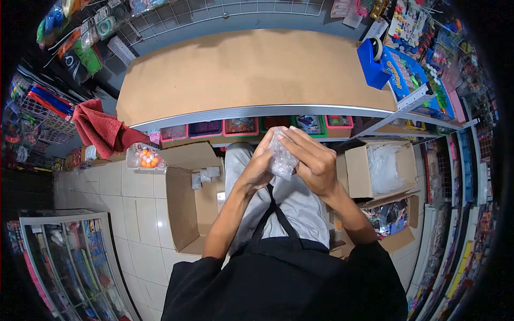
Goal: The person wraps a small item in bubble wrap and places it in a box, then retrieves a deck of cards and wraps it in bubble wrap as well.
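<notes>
Between my two hands, above my lap and near the shelf's front edge, is a small bubble-wrapped package (282,158). My left hand (258,167) grips its left side. From the right, my right hand (312,160) closes over it with the fingers across the wrap. What lies inside the wrap cannot be made out. At my left stands an open cardboard box (179,214) with several small wrapped bundles (206,175) near its far end.
A brown-topped shelf (235,69) spans the front, with a blue tape dispenser (373,64) at its right. A red cloth (101,128) hangs at its left corner. To my right are a box of bubble wrap (384,168) and a carton of packaged goods (388,218).
</notes>
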Motion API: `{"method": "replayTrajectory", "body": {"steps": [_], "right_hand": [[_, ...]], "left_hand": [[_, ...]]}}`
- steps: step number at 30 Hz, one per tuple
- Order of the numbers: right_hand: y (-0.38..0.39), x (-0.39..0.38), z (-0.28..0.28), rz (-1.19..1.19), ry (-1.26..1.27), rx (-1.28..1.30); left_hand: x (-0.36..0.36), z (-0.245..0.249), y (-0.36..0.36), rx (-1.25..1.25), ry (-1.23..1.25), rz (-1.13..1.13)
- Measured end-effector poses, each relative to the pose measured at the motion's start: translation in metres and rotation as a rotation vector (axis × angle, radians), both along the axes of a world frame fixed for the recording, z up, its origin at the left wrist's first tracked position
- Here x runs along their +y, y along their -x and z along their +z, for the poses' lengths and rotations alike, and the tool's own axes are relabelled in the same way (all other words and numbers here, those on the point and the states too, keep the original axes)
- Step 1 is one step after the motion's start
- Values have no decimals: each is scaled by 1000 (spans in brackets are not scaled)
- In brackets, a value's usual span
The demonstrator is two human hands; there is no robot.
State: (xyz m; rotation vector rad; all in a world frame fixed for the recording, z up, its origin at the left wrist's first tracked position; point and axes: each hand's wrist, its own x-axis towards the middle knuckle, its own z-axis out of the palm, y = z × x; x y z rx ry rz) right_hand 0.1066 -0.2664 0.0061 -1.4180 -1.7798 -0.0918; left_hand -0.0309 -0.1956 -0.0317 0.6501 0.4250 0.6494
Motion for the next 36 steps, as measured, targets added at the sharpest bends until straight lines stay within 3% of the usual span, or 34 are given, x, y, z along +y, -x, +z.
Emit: {"method": "replayTrajectory", "body": {"steps": [3, 4, 8, 11, 15, 22, 26, 29, 32, 35, 36], "right_hand": [[-2, -1, 0, -1, -12, -19], [-4, -1, -2, 7, -15, -36], [-4, -6, 10, 54, 60, -143], [-6, -7, 8, 67, 143, -190], [0, -11, 12, 65, 179, -206], [15, -15, -8, -63, 34, 280], [17, -2, -16, 72, 127, 979], [28, 8, -11, 88, 182, 1165], [24, 11, -20, 116, 122, 1140], [15, 14, -11, 124, 95, 1233], [10, 12, -7, 114, 98, 1271]], "left_hand": [[7, -6, 1, -319, 88, -80], [4, -6, -2, -201, 5, -26], [2, 10, 4, -319, 76, -95], [0, 0, 2, -46, -80, 26], [-5, 14, -6, -61, -56, 120], [-7, 1, -16, -120, -148, 207], [-11, -1, -24, -13, -284, 403], [-11, 1, -25, 8, -280, 487], [-9, 7, -19, -112, -267, 462], [6, 0, 1, 10, -503, 389], [13, -7, 4, -53, -600, 402]]}}
